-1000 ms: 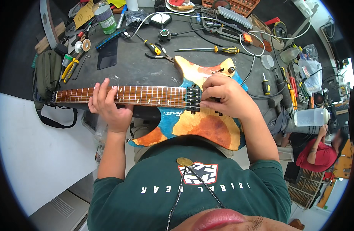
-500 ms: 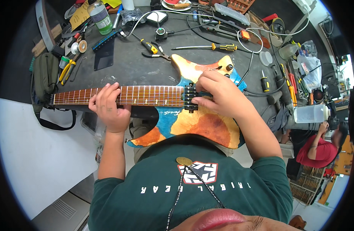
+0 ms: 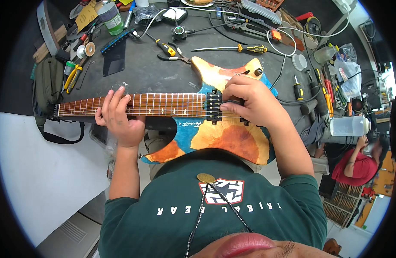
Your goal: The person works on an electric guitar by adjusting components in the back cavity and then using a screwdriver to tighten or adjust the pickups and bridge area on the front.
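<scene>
I have the blue, orange and cream wooden electric guitar [image 3: 232, 139] against the wearer's front, by the dark worktop [image 3: 142, 69]. The left hand's [image 3: 120, 120] grip is loosely curled about the neck; its pressure I can't tell. The right hand [image 3: 254, 101] has fingers bent over the strings, anything pinched hidden. I'd judge it heavy, stiff, its finish slick and easily chipped; take neck and body. The clear labelled bottle [image 3: 112, 19] shows green liquid; the translucent plastic jug's [image 3: 348, 127] contents are unclear.

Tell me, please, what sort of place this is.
Probably a workshop: a long screwdriver and pliers lie on the dark bench, just beyond the guitar.
</scene>
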Tool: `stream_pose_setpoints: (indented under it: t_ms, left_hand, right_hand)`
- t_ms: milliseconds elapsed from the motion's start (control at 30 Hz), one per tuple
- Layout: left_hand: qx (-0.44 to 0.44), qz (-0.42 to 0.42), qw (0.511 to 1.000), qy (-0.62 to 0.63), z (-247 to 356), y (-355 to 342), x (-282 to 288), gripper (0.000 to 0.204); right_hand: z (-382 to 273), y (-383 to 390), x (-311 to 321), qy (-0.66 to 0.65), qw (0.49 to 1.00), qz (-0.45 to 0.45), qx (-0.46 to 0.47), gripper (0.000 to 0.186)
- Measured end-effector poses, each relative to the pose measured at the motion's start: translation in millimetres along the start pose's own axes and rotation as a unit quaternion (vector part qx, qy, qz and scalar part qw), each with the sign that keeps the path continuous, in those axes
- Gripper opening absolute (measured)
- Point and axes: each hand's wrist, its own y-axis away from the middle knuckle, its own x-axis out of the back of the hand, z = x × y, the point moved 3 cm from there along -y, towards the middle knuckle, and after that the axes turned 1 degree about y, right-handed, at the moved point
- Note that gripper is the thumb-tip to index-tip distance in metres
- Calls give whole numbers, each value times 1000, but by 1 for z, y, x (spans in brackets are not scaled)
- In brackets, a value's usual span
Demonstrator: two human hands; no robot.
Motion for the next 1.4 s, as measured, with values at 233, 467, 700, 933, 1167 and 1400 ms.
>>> stream_pose_setpoints:
  t_ms: [233,467,700,933,1167,1400]
  left_hand:
    - [2,-2,1000,6,1,-1,0,47]
    - [9,-4,1000,6,-5,5,-4,56]
    - [10,-1,1000,4,0,-1,2,57]
    - [6,-3,999,52,-4,2,-4,47]
    - [14,6,999,30,-5,4,-2,52]
    - [13,-6,999,41,-5,4,-2,58]
  right_hand:
    - [-2,0,3,10,1000,-9,-1,23]
    - [-1,0,5,3,1000,-5,-27,28]
    - [-2,-1,3,14,1000,19,13,33]
    - [-9,0,-1,37,999,20,-16,38]
    - [-3,-1,0,14,998,0,-54,27]
    - [-3,-1,1,20,998,5,-52,22]
